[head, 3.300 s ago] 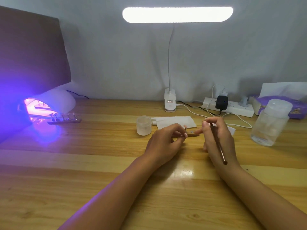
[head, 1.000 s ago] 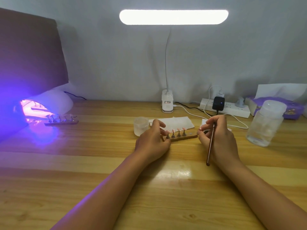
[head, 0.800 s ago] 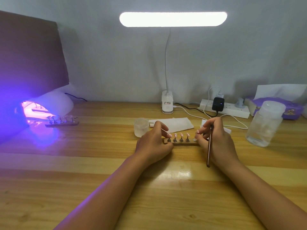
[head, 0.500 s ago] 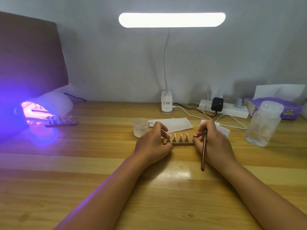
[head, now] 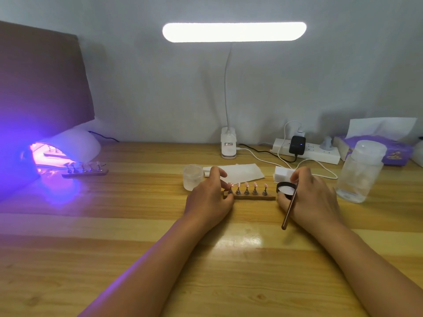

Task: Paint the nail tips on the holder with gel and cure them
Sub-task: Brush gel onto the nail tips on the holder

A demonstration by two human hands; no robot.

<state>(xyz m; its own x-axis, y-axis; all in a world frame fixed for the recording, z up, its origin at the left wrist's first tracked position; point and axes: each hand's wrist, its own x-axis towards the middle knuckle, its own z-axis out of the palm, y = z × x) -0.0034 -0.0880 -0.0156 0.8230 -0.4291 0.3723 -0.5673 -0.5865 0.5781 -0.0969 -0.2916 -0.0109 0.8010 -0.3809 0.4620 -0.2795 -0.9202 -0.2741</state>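
Holder: wooden strip lying flat at the centre of the worktop, running left to right. Five pink nail tips stand upright on small stands along it. Left hand grasps the strip's left end, fingers curled over the far side and thumb on the near edge. Right hand sits just right of the strip, fingers clenched round a thin brush whose handle points near. The same hand cups a small black jar at the strip's right end; whether the brush tip sits in the jar, cannot tell. Just beyond are a frosted cup, a paper sheet and a white block. At the far edge are a lit desk lamp and a power strip. To the right are a clear bottle and a tissue box. At far left a curing lamp glows violet, with a second holder at its opening.
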